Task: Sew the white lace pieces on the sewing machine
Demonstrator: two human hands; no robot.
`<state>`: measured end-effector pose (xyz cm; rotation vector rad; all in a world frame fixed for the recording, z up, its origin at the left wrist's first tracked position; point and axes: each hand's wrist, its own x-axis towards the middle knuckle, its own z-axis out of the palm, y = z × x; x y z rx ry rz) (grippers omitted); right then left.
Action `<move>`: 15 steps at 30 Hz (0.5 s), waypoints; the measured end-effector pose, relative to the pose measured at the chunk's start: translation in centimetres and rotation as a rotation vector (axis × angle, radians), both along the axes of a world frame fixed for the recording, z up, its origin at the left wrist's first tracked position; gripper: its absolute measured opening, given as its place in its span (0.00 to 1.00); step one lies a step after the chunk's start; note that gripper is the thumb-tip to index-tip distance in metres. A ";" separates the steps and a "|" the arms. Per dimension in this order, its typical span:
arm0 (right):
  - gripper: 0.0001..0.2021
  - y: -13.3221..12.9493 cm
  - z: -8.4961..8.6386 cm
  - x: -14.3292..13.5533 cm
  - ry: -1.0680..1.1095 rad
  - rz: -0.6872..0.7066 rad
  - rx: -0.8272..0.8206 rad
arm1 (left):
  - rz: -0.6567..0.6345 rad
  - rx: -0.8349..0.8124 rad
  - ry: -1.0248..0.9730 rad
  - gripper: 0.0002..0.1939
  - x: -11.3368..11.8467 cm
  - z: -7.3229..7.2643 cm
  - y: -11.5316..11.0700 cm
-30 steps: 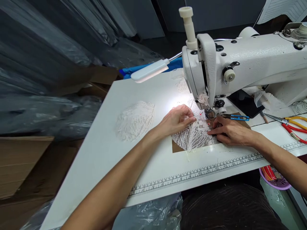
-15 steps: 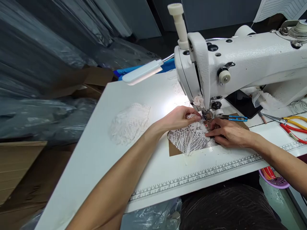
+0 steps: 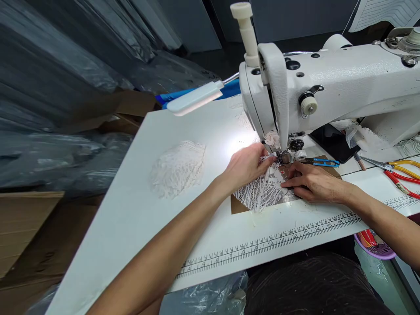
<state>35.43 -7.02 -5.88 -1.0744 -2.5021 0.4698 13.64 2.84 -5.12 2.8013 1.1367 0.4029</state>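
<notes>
White lace fabric [image 3: 260,192] lies under the presser foot [image 3: 282,157] of a white sewing machine [image 3: 331,83]. Its lower end spreads over a brown patch of the table. Thumb and fingers of my left hand [image 3: 249,162] pinch the lace just left of the foot. My right hand [image 3: 310,181] rests to the right of the foot, fingers bent and fingertips pressed down at the lace's right edge. Close behind that hand lie blue thread snips [image 3: 321,162]. More white lace pieces [image 3: 180,168] sit in a pile on the left of the table.
A ruler strip [image 3: 272,243] runs along the table's front edge. A lamp [image 3: 195,98] hangs over the back. On the right are a black phone [image 3: 334,142], yellow-handled scissors [image 3: 405,166] and a red-handled tool [image 3: 398,183]. A purple basket [image 3: 380,250] sits below the edge.
My left hand has slid slightly left and down, its fingers now more bent and covering more of the lace. My right hand stays nearly in place.
</notes>
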 end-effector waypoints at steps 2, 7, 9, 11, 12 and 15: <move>0.16 0.0 0.0 0.1 -0.002 -0.006 -0.007 | 0.030 0.236 -0.050 0.18 -0.8 0.0 -0.6; 0.16 -0.1 0.1 0.1 -0.005 -0.005 -0.004 | -0.326 0.374 -0.183 0.15 -2.2 -0.3 -3.1; 0.16 -0.1 0.1 0.1 0.008 0.003 0.010 | -0.387 0.316 -0.152 0.15 -2.2 -0.6 -3.9; 0.17 0.0 -0.1 0.1 0.023 0.012 0.021 | -0.365 0.313 -0.082 0.17 -2.0 -0.8 -4.5; 0.17 0.0 -0.2 0.1 0.027 0.013 0.023 | -0.347 0.327 -0.045 0.18 -1.9 -0.9 -4.6; 0.17 0.1 -0.5 0.1 0.023 -0.001 0.018 | -0.312 0.370 0.048 0.22 -1.8 -1.1 -4.9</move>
